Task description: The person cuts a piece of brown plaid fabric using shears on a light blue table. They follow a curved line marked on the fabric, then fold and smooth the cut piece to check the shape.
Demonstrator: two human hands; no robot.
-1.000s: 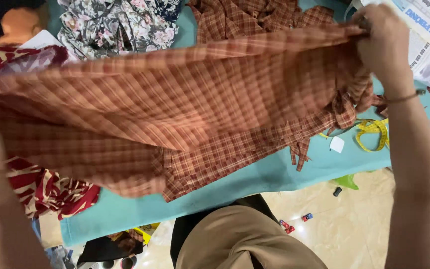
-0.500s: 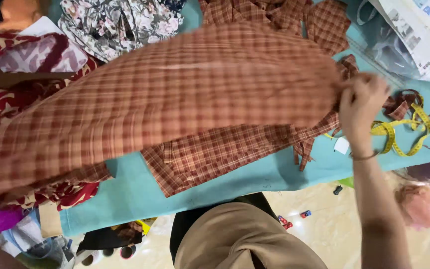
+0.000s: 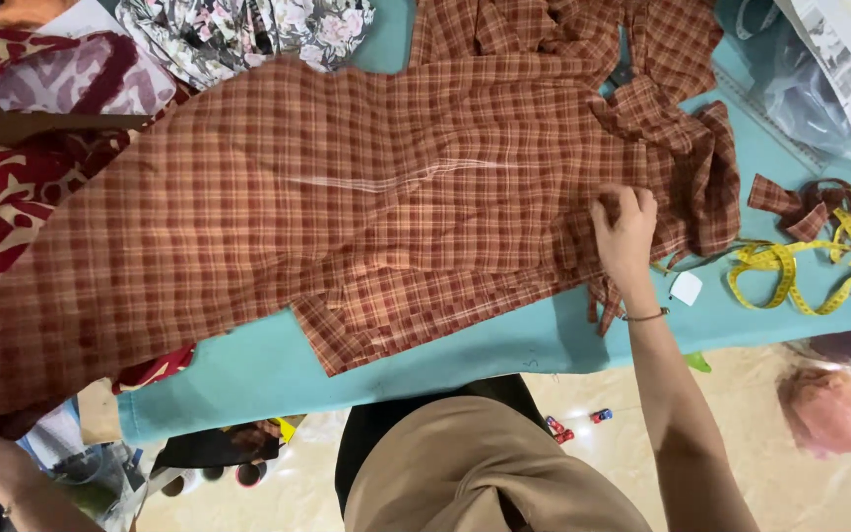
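Lowered since the last frame, plaid fabric (image 3: 366,217) lies mostly flat across teal table (image 3: 504,340); right hand (image 3: 624,232) pinches its edge; left hand unseen, grip unknowable; leftward smoothing remains.

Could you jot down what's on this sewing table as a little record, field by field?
Surface: teal table
Main cloth: rust plaid fabric, spread flat, its left end hanging past the table edge
Right hand: right hand, fingers curled, pressing on the plaid fabric near its right end
Left hand: only the forearm shows at the lower left corner; the hand is out of view
Beside the right hand: white chalk piece, yellow tape measure
Other cloth: red patterned fabric, floral fabric
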